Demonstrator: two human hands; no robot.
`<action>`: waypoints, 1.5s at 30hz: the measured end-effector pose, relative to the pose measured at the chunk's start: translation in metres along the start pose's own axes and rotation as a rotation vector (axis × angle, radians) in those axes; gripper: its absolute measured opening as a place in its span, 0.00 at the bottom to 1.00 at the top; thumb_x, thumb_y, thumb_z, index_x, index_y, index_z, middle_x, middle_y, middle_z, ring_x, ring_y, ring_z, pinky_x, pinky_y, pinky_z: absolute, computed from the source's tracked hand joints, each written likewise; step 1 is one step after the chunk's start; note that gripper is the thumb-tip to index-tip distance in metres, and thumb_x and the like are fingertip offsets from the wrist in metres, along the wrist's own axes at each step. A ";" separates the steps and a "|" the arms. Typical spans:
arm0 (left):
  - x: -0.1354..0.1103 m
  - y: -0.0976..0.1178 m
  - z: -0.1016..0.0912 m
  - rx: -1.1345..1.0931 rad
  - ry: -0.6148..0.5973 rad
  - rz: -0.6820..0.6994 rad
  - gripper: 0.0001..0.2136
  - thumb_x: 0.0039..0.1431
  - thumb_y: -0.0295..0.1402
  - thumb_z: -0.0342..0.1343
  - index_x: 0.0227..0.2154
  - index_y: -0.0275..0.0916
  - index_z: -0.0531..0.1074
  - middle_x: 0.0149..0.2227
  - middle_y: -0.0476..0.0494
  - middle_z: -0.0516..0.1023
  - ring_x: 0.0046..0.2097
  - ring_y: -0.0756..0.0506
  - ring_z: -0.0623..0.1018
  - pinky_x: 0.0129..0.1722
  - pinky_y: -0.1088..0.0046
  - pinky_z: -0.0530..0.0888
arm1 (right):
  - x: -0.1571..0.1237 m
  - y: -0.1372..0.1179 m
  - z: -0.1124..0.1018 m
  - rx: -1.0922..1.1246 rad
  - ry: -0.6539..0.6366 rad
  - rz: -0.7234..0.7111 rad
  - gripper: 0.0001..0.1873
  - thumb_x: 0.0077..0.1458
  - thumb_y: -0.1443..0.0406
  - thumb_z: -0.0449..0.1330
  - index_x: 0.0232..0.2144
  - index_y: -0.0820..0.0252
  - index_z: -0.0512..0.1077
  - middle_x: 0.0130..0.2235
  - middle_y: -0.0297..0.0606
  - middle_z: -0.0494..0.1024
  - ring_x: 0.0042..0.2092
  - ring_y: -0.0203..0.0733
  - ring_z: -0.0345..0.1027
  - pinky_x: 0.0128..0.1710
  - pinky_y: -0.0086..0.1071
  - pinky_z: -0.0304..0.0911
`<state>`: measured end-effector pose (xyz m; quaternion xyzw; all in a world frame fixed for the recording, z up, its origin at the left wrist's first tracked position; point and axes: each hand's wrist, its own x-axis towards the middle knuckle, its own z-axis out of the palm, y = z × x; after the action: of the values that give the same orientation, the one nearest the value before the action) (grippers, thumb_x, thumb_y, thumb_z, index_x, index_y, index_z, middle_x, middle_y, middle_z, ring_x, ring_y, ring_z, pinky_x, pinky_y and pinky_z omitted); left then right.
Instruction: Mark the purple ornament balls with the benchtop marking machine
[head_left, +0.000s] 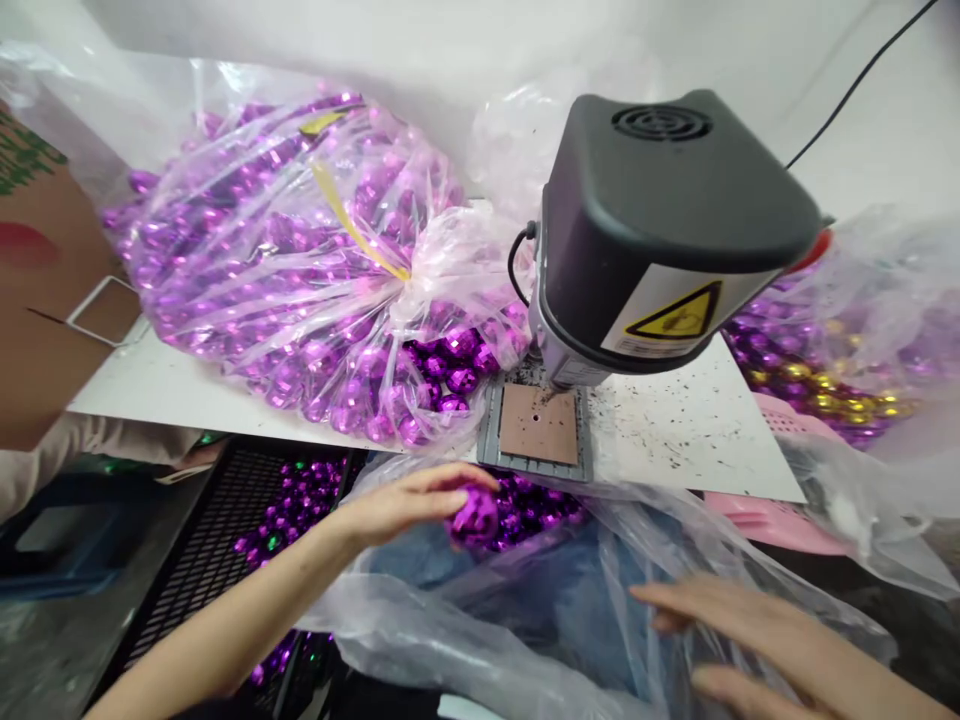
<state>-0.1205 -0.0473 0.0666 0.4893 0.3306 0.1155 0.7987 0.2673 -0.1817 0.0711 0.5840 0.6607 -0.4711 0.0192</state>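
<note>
My left hand (405,505) is pinched around one shiny purple foil ball (474,515), holding it just over the open top of the soft clear plastic bag (525,630) low in front of me. That bag has more purple balls (529,500) in it, right beside the one I hold. My right hand (750,625) lies flat and wide on the bag's plastic, holding nothing. On the white table top (712,430) sits a big clear bag stuffed with purple balls (285,270), tied with a yellow strip (352,225). Beside it stands a black machine head (660,220) with a yellow warning sticker (679,318), over a brown square pad (538,425). At the right is another clear bag with purple and gold balls (825,375), and a pink basket (780,505) just under it. Below the table on the left, a black plastic crate (217,530) holds purple and green balls. A brown cardboard box (37,300) stands at the far left, near another person's pale sleeve (75,450). The wall behind is white, with a thin black cable (862,80) running across it.
</note>
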 end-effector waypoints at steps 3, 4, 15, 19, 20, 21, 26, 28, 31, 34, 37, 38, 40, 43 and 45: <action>0.038 -0.006 0.010 -0.399 -0.012 0.156 0.20 0.62 0.44 0.58 0.54 0.41 0.71 0.49 0.38 0.75 0.41 0.45 0.77 0.40 0.66 0.76 | 0.026 -0.054 -0.033 -0.023 0.016 -0.042 0.31 0.57 0.43 0.51 0.58 0.44 0.67 0.60 0.36 0.69 0.60 0.46 0.66 0.62 0.42 0.64; 0.049 -0.010 0.010 -0.474 -0.010 0.181 0.20 0.62 0.44 0.57 0.53 0.40 0.71 0.48 0.37 0.75 0.40 0.45 0.78 0.39 0.66 0.77 | 0.033 -0.065 -0.038 -0.044 0.018 -0.061 0.31 0.57 0.42 0.51 0.57 0.44 0.68 0.59 0.36 0.70 0.60 0.46 0.66 0.62 0.42 0.65; 0.085 -0.008 0.000 -0.628 0.064 0.188 0.25 0.58 0.36 0.63 0.57 0.41 0.67 0.46 0.38 0.80 0.45 0.38 0.83 0.40 0.68 0.77 | 0.050 -0.078 -0.058 -0.015 0.024 -0.090 0.31 0.58 0.41 0.48 0.56 0.44 0.69 0.54 0.36 0.74 0.55 0.43 0.69 0.57 0.38 0.68; 0.085 -0.002 -0.003 -0.591 0.022 0.109 0.25 0.56 0.36 0.64 0.56 0.40 0.66 0.43 0.38 0.81 0.46 0.35 0.83 0.47 0.61 0.77 | 0.069 -0.086 -0.054 -0.028 -0.042 -0.109 0.31 0.59 0.41 0.45 0.56 0.44 0.68 0.54 0.37 0.73 0.54 0.42 0.68 0.59 0.40 0.65; 0.086 0.000 -0.005 -0.578 0.035 0.087 0.22 0.56 0.37 0.65 0.52 0.39 0.68 0.42 0.39 0.81 0.44 0.36 0.83 0.45 0.61 0.78 | 0.073 -0.086 -0.054 -0.045 -0.057 -0.127 0.31 0.59 0.41 0.45 0.57 0.44 0.67 0.54 0.37 0.73 0.54 0.42 0.67 0.60 0.40 0.64; 0.087 0.002 -0.008 -0.559 0.052 0.066 0.20 0.56 0.40 0.64 0.48 0.38 0.69 0.40 0.40 0.82 0.41 0.36 0.84 0.42 0.62 0.79 | 0.075 -0.087 -0.055 -0.060 -0.066 -0.149 0.31 0.60 0.41 0.45 0.57 0.45 0.67 0.54 0.38 0.73 0.54 0.42 0.67 0.60 0.40 0.63; 0.093 0.011 -0.020 -0.424 0.208 0.149 0.16 0.60 0.43 0.61 0.44 0.36 0.72 0.33 0.45 0.79 0.28 0.49 0.79 0.27 0.77 0.75 | 0.082 -0.098 -0.049 -0.066 -0.112 -0.195 0.28 0.60 0.43 0.47 0.57 0.43 0.67 0.54 0.37 0.73 0.55 0.42 0.66 0.60 0.39 0.60; 0.095 0.009 -0.020 -0.432 0.241 0.243 0.17 0.61 0.39 0.61 0.50 0.38 0.71 0.36 0.46 0.78 0.30 0.52 0.78 0.28 0.79 0.74 | 0.087 -0.106 -0.029 -0.031 -0.228 -0.261 0.29 0.59 0.44 0.51 0.60 0.40 0.62 0.58 0.34 0.70 0.58 0.43 0.63 0.62 0.40 0.58; 0.097 0.004 -0.015 -0.479 0.235 0.307 0.19 0.59 0.35 0.62 0.52 0.38 0.70 0.40 0.44 0.78 0.37 0.49 0.80 0.33 0.77 0.76 | 0.098 -0.116 0.015 0.023 -0.553 -0.540 0.29 0.62 0.47 0.47 0.61 0.46 0.62 0.56 0.36 0.72 0.55 0.41 0.65 0.58 0.36 0.60; 0.099 0.002 -0.012 -0.509 0.275 0.321 0.18 0.57 0.34 0.65 0.48 0.37 0.70 0.40 0.42 0.78 0.38 0.46 0.81 0.36 0.73 0.78 | 0.104 -0.117 0.042 0.113 -0.695 -0.654 0.29 0.65 0.51 0.40 0.62 0.53 0.62 0.52 0.39 0.74 0.51 0.38 0.67 0.55 0.32 0.62; 0.098 0.005 -0.013 -0.494 0.301 0.301 0.18 0.55 0.37 0.66 0.45 0.36 0.69 0.38 0.43 0.78 0.37 0.45 0.82 0.36 0.70 0.79 | 0.099 -0.116 0.033 0.165 -0.560 -0.471 0.29 0.62 0.50 0.49 0.63 0.45 0.58 0.57 0.36 0.70 0.58 0.41 0.63 0.61 0.36 0.58; 0.098 0.007 -0.014 -0.478 0.302 0.295 0.19 0.55 0.37 0.66 0.46 0.37 0.68 0.39 0.43 0.78 0.37 0.45 0.82 0.37 0.69 0.79 | 0.095 -0.117 0.026 0.160 -0.527 -0.394 0.29 0.61 0.50 0.52 0.63 0.43 0.58 0.58 0.36 0.69 0.59 0.42 0.62 0.62 0.38 0.57; 0.099 0.008 -0.014 -0.420 0.312 0.296 0.22 0.55 0.37 0.66 0.50 0.39 0.68 0.43 0.42 0.77 0.39 0.45 0.81 0.40 0.67 0.79 | 0.088 -0.120 0.011 0.120 -0.494 -0.282 0.30 0.59 0.49 0.54 0.62 0.43 0.60 0.57 0.37 0.69 0.60 0.44 0.61 0.63 0.42 0.56; 0.106 0.006 -0.014 -0.249 0.353 0.330 0.25 0.54 0.37 0.67 0.53 0.40 0.69 0.48 0.42 0.75 0.44 0.45 0.78 0.44 0.66 0.77 | 0.079 -0.124 -0.003 0.026 -0.495 -0.204 0.29 0.59 0.51 0.55 0.62 0.42 0.60 0.57 0.39 0.69 0.60 0.47 0.60 0.63 0.46 0.56; 0.113 0.003 -0.013 -0.123 0.391 0.373 0.26 0.52 0.37 0.68 0.53 0.39 0.69 0.48 0.42 0.75 0.45 0.45 0.77 0.46 0.67 0.75 | 0.075 -0.125 -0.007 -0.025 -0.505 -0.177 0.28 0.59 0.53 0.56 0.62 0.41 0.60 0.56 0.38 0.70 0.59 0.48 0.61 0.62 0.47 0.57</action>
<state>-0.0430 0.0205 0.0180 0.4607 0.3749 0.3726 0.7130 0.1487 -0.1050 0.1074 0.3877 0.6891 -0.5937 0.1495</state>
